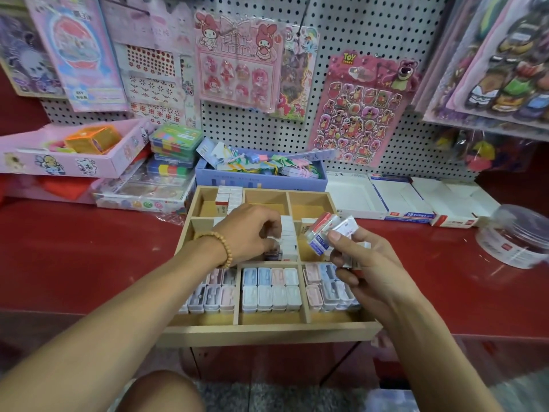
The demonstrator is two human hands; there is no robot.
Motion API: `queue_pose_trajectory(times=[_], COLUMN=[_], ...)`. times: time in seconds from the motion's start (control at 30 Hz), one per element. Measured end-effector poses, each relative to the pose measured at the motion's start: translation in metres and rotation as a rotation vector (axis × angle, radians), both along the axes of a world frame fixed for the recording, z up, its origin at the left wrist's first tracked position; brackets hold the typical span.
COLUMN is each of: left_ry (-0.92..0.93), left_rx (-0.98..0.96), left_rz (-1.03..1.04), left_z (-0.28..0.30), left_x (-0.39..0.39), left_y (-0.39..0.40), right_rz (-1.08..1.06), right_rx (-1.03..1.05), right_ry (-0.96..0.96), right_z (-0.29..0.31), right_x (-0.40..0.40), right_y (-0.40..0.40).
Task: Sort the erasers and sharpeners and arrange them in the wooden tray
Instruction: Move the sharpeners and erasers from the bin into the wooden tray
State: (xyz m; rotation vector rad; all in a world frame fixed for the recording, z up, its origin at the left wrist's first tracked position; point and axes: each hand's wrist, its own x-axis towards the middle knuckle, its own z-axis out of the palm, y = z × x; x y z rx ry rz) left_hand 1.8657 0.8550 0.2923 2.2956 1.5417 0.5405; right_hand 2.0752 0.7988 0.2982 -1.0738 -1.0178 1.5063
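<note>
Pale wood frames the scene: a wooden tray (267, 330) divided into compartments sits on a red counter (89, 263), its front edge overhanging toward the person. In the nearest row, pastel sharpeners (271, 288) in blue, pink and white lie flat in tidy ranks, their long axes running front to back.

Above the row's right end, the right hand (365, 272) grips a clutch of wrapped erasers (326, 234), thumb pressed over them, their ends fanned up and to the left, tilted out of level. These small blocks look light and slightly rubbery under slick paper sleeves; a pinch across the long sides, not the ends, would likely keep one from sliding out of the bunch.

Over the middle row, the left hand (252, 233), a beaded bracelet (221, 248) at the wrist, curls its fingers down at a column of white erasers (288, 237) standing on edge and stacked front to back; whether it actually pinches one cannot be made out. More erasers (228, 196) fill the far-left compartment, while the two far compartments beside it show bare wood.

Behind the tray stand a lilac box (261, 181) of clips and opened white cartons (401, 200). A clear plastic tub (517, 236) sits at far right. Sticker sheets hang from the pegboard (371, 31) at the back.
</note>
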Motion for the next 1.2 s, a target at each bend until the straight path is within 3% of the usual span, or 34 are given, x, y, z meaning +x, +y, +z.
queue_pose_trajectory(times=[0.27, 0.33, 0.43, 0.6, 0.83, 0.97, 1.2], left_ry=[-0.019, -0.184, -0.592, -0.743, -0.702, -0.496, -0.186], left_rx=[0.021, 0.05, -0.144, -0.248, -0.164, -0.025, -0.014], left_rz=[0.023, 0.055, -0.04, -0.045, 0.089, 0.242, 0.329], left_z=[0.001, 0.011, 0.026, 0.042, 0.05, 0.035, 0.002], left_x=[-0.002, -0.002, -0.001, -0.008, -0.038, -0.077, -0.097], left_y=[-0.002, -0.004, -0.009, -0.013, 0.001, 0.027, 0.056], right_rz=[0.013, 0.036, 0.065, 0.069, 0.016, -0.066, -0.073], right_rx=[0.012, 0.027, 0.049, 0.084, 0.099, 0.075, 0.039], right_ry=[-0.021, -0.023, -0.017, -0.064, -0.111, -0.126, -0.176], right_z=[0.001, 0.002, 0.008, 0.019, 0.02, 0.014, 0.003], right_x=[-0.003, -0.007, -0.018, -0.038, -0.06, -0.059, -0.054], right_y=[0.0, 0.002, 0.007, 0.016, 0.036, 0.051, 0.057])
